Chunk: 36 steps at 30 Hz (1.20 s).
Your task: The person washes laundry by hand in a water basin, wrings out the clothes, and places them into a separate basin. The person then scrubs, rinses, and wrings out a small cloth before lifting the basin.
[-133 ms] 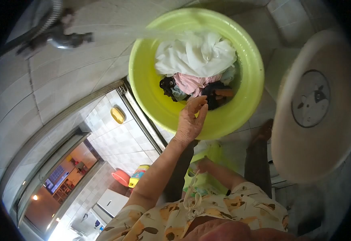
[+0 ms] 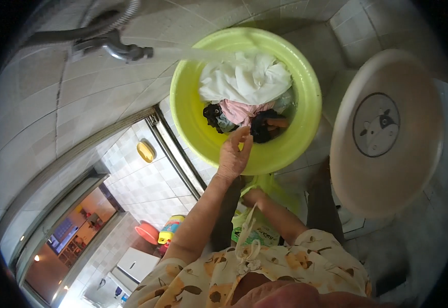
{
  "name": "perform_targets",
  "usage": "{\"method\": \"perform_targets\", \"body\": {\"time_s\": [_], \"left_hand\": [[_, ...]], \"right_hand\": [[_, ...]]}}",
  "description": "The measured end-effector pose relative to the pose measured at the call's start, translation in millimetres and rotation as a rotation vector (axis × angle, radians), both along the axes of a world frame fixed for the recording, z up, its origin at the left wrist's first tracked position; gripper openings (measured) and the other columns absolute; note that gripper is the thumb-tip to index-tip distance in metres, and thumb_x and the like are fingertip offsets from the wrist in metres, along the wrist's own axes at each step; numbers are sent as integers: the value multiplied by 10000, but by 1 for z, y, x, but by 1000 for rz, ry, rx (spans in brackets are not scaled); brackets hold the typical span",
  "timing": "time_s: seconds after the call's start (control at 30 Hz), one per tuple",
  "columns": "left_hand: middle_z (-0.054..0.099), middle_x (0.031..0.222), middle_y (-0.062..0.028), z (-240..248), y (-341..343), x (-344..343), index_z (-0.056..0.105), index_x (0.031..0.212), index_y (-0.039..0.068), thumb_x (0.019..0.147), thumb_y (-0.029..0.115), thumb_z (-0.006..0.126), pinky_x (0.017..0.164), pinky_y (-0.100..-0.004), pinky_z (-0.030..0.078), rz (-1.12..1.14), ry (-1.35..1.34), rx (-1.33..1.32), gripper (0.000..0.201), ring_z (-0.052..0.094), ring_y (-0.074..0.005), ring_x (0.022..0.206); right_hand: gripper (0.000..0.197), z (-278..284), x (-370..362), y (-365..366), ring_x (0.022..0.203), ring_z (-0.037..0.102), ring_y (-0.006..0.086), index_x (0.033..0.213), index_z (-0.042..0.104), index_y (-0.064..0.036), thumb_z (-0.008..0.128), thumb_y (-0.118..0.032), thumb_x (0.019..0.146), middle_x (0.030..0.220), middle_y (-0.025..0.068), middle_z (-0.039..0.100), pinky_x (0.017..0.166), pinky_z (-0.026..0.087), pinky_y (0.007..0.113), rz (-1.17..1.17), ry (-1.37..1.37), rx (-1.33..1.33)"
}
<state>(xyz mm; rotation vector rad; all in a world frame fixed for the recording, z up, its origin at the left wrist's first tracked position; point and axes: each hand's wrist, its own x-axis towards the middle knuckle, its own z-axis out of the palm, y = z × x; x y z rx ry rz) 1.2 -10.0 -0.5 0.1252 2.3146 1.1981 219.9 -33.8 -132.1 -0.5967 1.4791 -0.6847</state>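
Observation:
My left hand [image 2: 233, 154] hangs over the near edge of a large yellow-green tub [image 2: 306, 123], palm inward, thumb apart from the bent fingers, with nothing in it. Its fingertips are close to the wet clothes: a white cloth [image 2: 244, 79] on top, a pink cloth [image 2: 240, 109], and black pieces [image 2: 266, 123] nearest the hand. Water from a metal tap [image 2: 126, 51] streams into the tub. Lower down, between my knees, my right hand [image 2: 253, 196] is at the top of a yellow-green plastic bag [image 2: 284, 200]; its fingers are mostly hidden.
A pale basin [image 2: 388, 185] with a cow picture stands tilted at the right. On the left, a metal-framed doorway [image 2: 175, 149] leads to a tiled room with a yellow soap dish [image 2: 145, 152], a red basin [image 2: 147, 232] and a yellow bottle [image 2: 170, 228].
The whole view has shifted a little, bringing more of the tap into sight. My right hand appears slightly nearer the tub. My left hand keeps its open pose over the tub's edge.

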Motion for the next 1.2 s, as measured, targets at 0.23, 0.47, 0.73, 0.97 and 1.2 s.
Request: {"method": "perform_targets", "body": {"time_s": [0.23,0.47,0.73,0.97,1.2], "left_hand": [[408,1293,-241,-8,-33,-32,418,1295,48,790,200,647,924,-460,405,-150,449,-230,575,439,-428,1138],[240,1435,-229,-20,1,-22,277,1412,173,777,316,644,1054,-489,279,-336,137,-459,748,248,-376,1323],[288,1391,-287,-39,-20,-45,319,1382,116,742,280,674,990,-480,368,-508,191,-394,750,346,-438,1253],[280,1447,-131,-55,1,-90,283,1392,203,703,225,691,953,-520,383,-465,132,-562,801,434,-492,1116],[532,1207,-118,-58,-1,-97,498,1234,146,708,120,634,905,-457,433,-508,363,-455,544,508,-387,1077]], "right_hand": [[383,253,-203,162,851,602,330,1172,548,-119,571,-290,830,928,160,625,719,474,446,-1074,328,197],[821,115,-308,149,1224,303,504,1408,290,-258,709,-393,715,1477,183,177,975,226,668,-1111,877,536],[418,50,-297,122,1152,419,466,1081,605,-146,701,-308,707,1292,184,451,862,397,608,-1074,847,620],[403,85,-323,158,873,640,326,893,662,-35,639,-421,780,880,173,654,769,511,410,-1337,632,653],[536,80,-286,177,945,619,362,967,665,-18,554,-516,801,1039,175,646,789,505,420,-1072,779,694]]}}
